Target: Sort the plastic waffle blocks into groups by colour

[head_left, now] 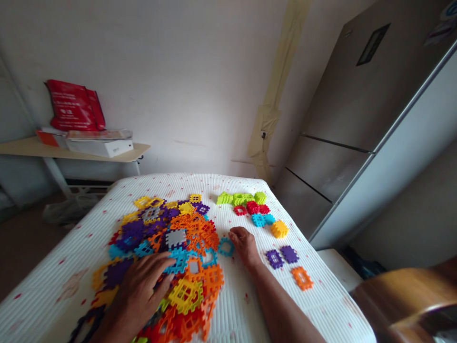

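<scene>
Grip: whether my curled right hand [244,244] holds anything I cannot tell, a blue frame [221,248] lying just beside it, while my left hand [144,277] spreads loosely over heaped plastic tiles [194,233] on white tablecloth [235,305].

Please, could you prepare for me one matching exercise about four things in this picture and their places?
1. Left hand
2. Right hand
3. Row of lime-green toothed plastic pieces
4. Red printed bag

A. On boxes, at the far left
B. Over the heap of multicoloured plastic pieces
C. Between the heap and two purple plastic squares
D. Toward the far edge of the white-covered table

Pairs: 1-B; 2-C; 3-D; 4-A
</scene>
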Demonstrator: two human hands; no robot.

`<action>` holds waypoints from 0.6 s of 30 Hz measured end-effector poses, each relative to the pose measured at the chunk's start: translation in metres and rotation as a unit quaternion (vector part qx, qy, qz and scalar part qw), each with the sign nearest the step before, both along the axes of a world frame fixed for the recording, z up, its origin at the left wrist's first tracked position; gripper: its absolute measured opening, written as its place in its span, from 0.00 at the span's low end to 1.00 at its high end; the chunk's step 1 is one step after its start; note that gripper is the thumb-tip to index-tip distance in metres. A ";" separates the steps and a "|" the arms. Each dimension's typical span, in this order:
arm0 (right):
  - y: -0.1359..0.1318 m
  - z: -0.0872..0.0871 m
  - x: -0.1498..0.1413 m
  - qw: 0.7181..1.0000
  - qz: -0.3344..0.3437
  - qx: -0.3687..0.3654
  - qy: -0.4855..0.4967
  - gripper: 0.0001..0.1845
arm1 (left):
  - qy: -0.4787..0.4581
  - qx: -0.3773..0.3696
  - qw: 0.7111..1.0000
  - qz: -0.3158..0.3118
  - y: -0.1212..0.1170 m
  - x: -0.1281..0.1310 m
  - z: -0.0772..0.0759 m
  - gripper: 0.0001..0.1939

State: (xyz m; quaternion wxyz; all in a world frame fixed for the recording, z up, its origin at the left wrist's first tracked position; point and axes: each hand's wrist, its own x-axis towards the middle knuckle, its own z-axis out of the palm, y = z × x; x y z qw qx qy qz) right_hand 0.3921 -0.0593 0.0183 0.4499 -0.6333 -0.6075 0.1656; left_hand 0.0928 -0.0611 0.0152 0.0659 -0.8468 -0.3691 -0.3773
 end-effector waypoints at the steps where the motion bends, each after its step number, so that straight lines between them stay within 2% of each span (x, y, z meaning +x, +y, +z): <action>1: 0.000 0.001 0.002 1.000 -0.011 -0.001 -0.007 0.15 | 0.002 0.000 1.000 -0.001 0.001 -0.001 -0.001 0.10; 5: -0.003 0.008 0.011 0.997 -0.041 -0.040 -0.047 0.10 | 0.019 0.004 1.000 -0.002 0.004 -0.003 -0.003 0.11; 8: -0.010 0.013 0.014 0.992 -0.005 -0.081 -0.092 0.15 | 0.018 0.018 1.000 -0.004 0.003 -0.003 -0.003 0.11; 12: -0.017 0.015 0.007 0.973 0.026 -0.111 -0.202 0.24 | 0.001 0.019 1.000 -0.005 0.001 -0.001 -0.001 0.10; 15: -0.018 0.013 0.002 0.959 0.025 -0.120 -0.254 0.25 | -0.002 0.011 1.000 -0.005 0.001 0.000 -0.003 0.11; 18: -0.016 0.010 0.002 0.959 0.018 -0.118 -0.256 0.25 | 0.000 0.001 1.000 -0.006 0.003 -0.001 -0.007 0.11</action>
